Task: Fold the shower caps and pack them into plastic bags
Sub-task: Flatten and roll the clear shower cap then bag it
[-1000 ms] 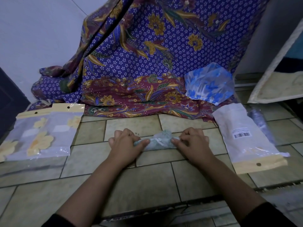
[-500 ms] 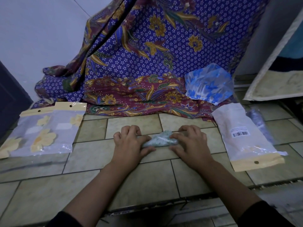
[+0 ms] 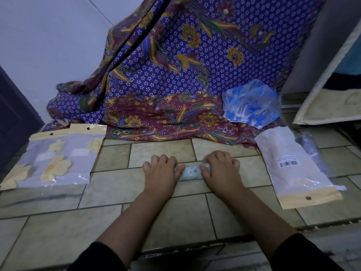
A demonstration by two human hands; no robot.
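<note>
A pale green shower cap (image 3: 190, 172), folded into a small narrow bundle, lies on the tiled floor (image 3: 172, 216) between my hands. My left hand (image 3: 161, 172) holds its left end with curled fingers and the thumb on the bundle. My right hand (image 3: 219, 170) grips the right end the same way. Most of the cap is hidden under both hands. A blue flowered shower cap (image 3: 252, 103) lies loose on the patterned cloth at the back right. An empty plastic bag (image 3: 295, 169) with a barcode label and a yellow header lies to the right.
Plastic bags with yellow flower prints (image 3: 52, 159) lie flat at the left. A purple and maroon batik cloth (image 3: 166, 79) hangs and pools behind. A clear wrapped item (image 3: 312, 153) lies beyond the right bag. A leaning board (image 3: 330, 90) stands at the right.
The cap bundle has become shorter and more compact. Both hands have closed in over its ends and moved slightly toward me.
</note>
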